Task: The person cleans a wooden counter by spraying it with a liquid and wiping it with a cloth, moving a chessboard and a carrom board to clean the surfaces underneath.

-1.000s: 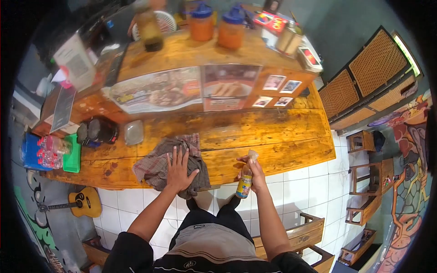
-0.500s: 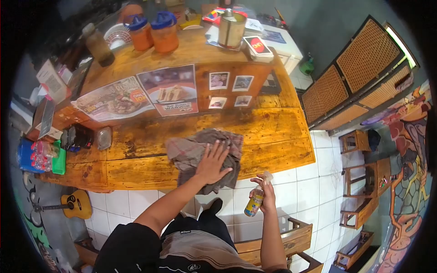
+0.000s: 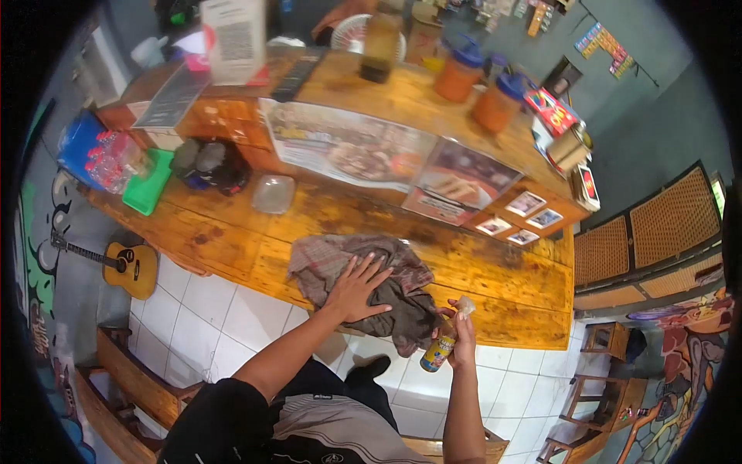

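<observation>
My left hand (image 3: pixel 357 290) lies flat with fingers spread on a crumpled grey-brown cloth (image 3: pixel 408 290). The cloth rests on the yellow-brown wooden counter (image 3: pixel 247 247), and part of it hangs over the near edge. In my right hand (image 3: pixel 464 339) is a small spray bottle (image 3: pixel 438 350) with a colourful label and a pale nozzle. It is tilted, just in front of the counter's edge and close to the cloth's right corner.
A clear square dish (image 3: pixel 273 194), dark objects (image 3: pixel 210 165) and a green tray (image 3: pixel 150 182) stand left on the counter. A raised shelf behind holds jars with blue lids (image 3: pixel 459 69). A guitar (image 3: pixel 133 267) leans at left; a wooden bench (image 3: pixel 135 379) stands below.
The view has swung to the left. My left hand and the cloth have shifted leftward along the counter, with the hand still flat on it. The spray bottle stays in my right hand.
</observation>
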A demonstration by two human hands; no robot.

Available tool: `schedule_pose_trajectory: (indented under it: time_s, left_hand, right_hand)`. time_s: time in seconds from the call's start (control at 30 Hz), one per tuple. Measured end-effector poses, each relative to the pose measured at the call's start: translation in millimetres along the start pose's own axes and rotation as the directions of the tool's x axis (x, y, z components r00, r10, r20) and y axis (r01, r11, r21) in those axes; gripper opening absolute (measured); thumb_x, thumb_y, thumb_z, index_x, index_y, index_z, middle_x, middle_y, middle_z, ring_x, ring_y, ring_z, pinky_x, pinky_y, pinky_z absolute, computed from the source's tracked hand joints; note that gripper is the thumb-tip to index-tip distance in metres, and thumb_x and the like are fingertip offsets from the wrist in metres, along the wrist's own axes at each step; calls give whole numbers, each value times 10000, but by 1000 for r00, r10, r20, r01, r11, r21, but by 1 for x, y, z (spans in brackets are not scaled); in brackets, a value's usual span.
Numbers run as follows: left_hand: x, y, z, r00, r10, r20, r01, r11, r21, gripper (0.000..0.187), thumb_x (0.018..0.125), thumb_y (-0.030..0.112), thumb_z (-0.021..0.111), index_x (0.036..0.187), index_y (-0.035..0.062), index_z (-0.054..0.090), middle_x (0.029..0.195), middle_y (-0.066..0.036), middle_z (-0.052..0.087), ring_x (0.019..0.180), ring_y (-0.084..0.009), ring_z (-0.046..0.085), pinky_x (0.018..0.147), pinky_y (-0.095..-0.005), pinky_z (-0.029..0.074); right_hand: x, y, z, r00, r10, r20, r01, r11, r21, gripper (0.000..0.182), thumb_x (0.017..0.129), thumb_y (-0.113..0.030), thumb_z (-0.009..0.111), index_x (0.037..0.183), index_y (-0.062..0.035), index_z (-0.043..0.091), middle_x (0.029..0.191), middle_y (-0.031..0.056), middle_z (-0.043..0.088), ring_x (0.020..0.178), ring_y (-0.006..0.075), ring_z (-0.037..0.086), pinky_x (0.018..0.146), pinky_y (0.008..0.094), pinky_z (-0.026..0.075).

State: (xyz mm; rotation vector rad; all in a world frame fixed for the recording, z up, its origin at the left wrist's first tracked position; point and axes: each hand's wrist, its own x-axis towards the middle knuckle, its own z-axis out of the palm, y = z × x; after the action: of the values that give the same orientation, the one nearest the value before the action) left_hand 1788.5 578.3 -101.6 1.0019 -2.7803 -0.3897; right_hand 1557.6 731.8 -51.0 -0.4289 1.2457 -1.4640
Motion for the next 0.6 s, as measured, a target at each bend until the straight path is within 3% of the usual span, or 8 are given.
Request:
schedule_pose_trajectory:
  time_s: [0.13, 0.2, 0.27, 0.33, 0.4, 0.53, 0.6]
  left_hand:
    - [-66, -76, -31, 997, -68, -23, 67, 997, -38, 856, 836, 701, 496, 1505, 209, 291, 1568, -106, 232, 1464, -296, 141, 1191, -499, 76]
    - [-96, -115, -47, 978, -199, 70, 204, 976, -76, 850, 835, 690, 514, 1503, 212, 298, 1567, -107, 232, 1464, -291, 144, 1189, -499, 81]
    - [-126, -152, -55, 978, -208, 33, 209, 977, -40, 852, 832, 689, 522, 1502, 212, 299, 1569, -108, 228, 1465, -292, 139, 1189, -499, 80]
    - [-153, -183, -67, 966, -259, 8, 259, 966, 7, 862, 824, 692, 528, 1502, 211, 298, 1567, -108, 235, 1463, -296, 145, 1187, -505, 79]
    - [-171, -212, -74, 960, -280, -21, 281, 960, 11, 869, 816, 692, 531, 1502, 210, 298, 1564, -112, 239, 1459, -303, 154, 1184, -517, 77]
    - [-177, -241, -85, 923, -374, -94, 377, 926, 19, 854, 816, 667, 548, 1494, 201, 318, 1528, -142, 312, 1450, -310, 189, 1177, -522, 80]
    - [-174, -240, -84, 892, -427, -148, 437, 898, 44, 845, 825, 647, 548, 1503, 210, 295, 1523, -147, 319, 1451, -314, 185, 1175, -528, 81]
  right_hand:
    - [15, 20, 79, 999, 26, 42, -27, 999, 20, 500, 957, -378, 548, 1319, -54, 430, 1127, 133, 579, 676, 223, 604, 608, 340, 523]
    - [38, 38, 114, 999, -26, 37, 27, 999, -25, 499, 963, -423, 516, 1334, -97, 448, 1118, 140, 563, 680, 218, 586, 615, 336, 513]
    - [57, 42, 153, 999, -41, 15, 41, 999, -18, 430, 968, -400, 524, 1265, -90, 486, 1086, 122, 574, 666, 216, 587, 606, 335, 507]
    - [77, 50, 182, 994, 33, 100, -20, 992, -127, 354, 971, -372, 534, 1175, -83, 507, 1050, 100, 591, 645, 206, 588, 589, 330, 503]
    - [92, 57, 210, 999, 8, 45, -3, 995, -99, 320, 967, -364, 552, 1094, -73, 512, 1014, 84, 614, 626, 196, 596, 574, 325, 501]
    - [109, 54, 242, 999, -26, -36, 20, 989, -150, 386, 952, -395, 573, 1124, -50, 546, 958, 72, 629, 622, 175, 606, 573, 314, 513]
    - [112, 46, 244, 1000, -1, -7, 0, 989, -145, 360, 950, -356, 597, 1147, -57, 566, 1073, 56, 611, 729, 135, 591, 593, 315, 516]
